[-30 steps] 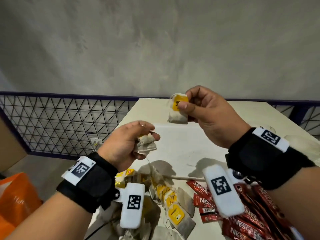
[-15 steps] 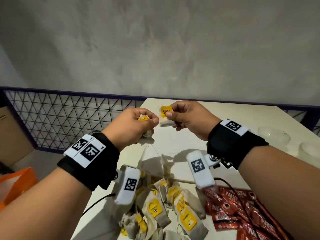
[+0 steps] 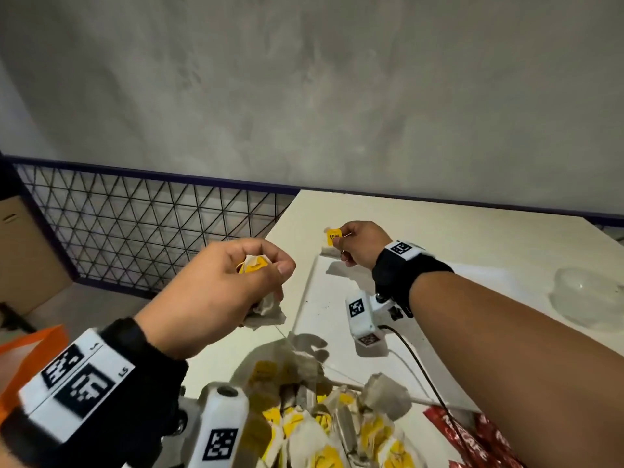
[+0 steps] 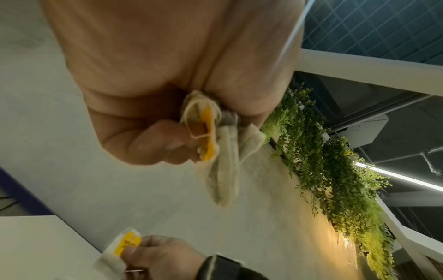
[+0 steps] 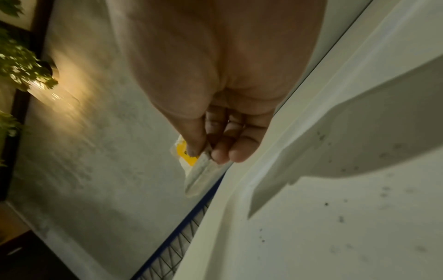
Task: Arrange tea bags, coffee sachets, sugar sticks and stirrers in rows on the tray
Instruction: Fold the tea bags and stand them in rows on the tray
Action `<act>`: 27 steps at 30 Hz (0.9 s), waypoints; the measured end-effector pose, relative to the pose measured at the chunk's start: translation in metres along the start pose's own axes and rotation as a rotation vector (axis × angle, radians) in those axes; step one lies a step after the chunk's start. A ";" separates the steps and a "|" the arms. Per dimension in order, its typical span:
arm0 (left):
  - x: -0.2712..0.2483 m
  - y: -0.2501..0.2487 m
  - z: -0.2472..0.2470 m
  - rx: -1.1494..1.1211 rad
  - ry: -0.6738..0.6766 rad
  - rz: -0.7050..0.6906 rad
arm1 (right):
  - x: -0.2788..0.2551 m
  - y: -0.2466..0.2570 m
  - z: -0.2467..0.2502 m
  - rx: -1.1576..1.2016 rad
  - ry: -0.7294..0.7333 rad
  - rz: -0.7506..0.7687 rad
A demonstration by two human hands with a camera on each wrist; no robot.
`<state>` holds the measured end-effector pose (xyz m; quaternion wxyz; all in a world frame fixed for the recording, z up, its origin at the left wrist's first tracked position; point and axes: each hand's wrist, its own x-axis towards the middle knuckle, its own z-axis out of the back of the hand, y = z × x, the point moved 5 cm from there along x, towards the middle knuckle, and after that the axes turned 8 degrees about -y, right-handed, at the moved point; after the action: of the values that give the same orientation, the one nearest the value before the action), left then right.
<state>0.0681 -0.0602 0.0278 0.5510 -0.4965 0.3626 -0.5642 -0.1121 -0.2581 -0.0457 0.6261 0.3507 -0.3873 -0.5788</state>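
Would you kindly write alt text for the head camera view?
Two hands each hold tea bags above a white table: the right hand pinches one tea bag, the left hand grips a crumpled bunch. More tea bags and red coffee sachets lie nearby.

Grey plaster wall [image 3: 304, 89] behind a pale table [image 3: 439, 238].
Purple-framed wire mesh railing [image 3: 135, 224] at left; trailing greenery [image 4: 335, 170] and warm lamp glow higher up.

Black wristbands [image 3: 401, 275] carry white coded camera units [image 3: 361, 314].
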 end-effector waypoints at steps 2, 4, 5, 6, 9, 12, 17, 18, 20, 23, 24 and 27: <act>0.001 0.001 0.001 -0.005 0.008 0.000 | 0.011 -0.006 -0.008 -0.043 0.012 -0.015; 0.002 0.003 0.001 -0.013 0.029 0.002 | 0.020 -0.011 -0.017 -0.105 0.027 -0.027; 0.003 0.005 0.001 -0.014 0.042 0.005 | 0.022 -0.014 -0.020 -0.130 0.033 -0.037; 0.004 0.006 0.000 -0.017 0.052 0.008 | 0.025 -0.017 -0.023 -0.141 0.037 -0.049; 0.006 0.009 -0.001 -0.031 0.070 0.014 | 0.032 -0.024 -0.030 -0.199 0.041 -0.060; 0.007 0.010 -0.002 -0.022 0.079 0.002 | 0.038 -0.026 -0.032 -0.258 0.058 -0.044; 0.010 0.016 -0.006 -0.036 0.090 0.013 | 0.041 -0.028 -0.030 -0.288 0.064 -0.056; 0.010 0.016 -0.007 -0.034 0.091 0.012 | 0.041 -0.029 -0.030 -0.284 0.065 -0.060; 0.009 0.015 -0.008 -0.036 0.088 0.016 | 0.044 -0.031 -0.030 -0.288 0.069 -0.060; 0.008 0.013 -0.008 -0.013 0.082 0.005 | 0.045 -0.032 -0.030 -0.279 0.064 -0.060; 0.009 0.012 -0.007 -0.010 0.078 -0.001 | 0.045 -0.031 -0.030 -0.279 0.065 -0.057; 0.009 0.010 -0.009 -0.010 0.074 -0.004 | 0.045 -0.031 -0.026 -0.255 0.031 -0.076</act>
<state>0.0635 -0.0719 0.0177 0.5337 -0.4787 0.3844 -0.5815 -0.1019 -0.3057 -0.0814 0.6491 0.2916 -0.2870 -0.6413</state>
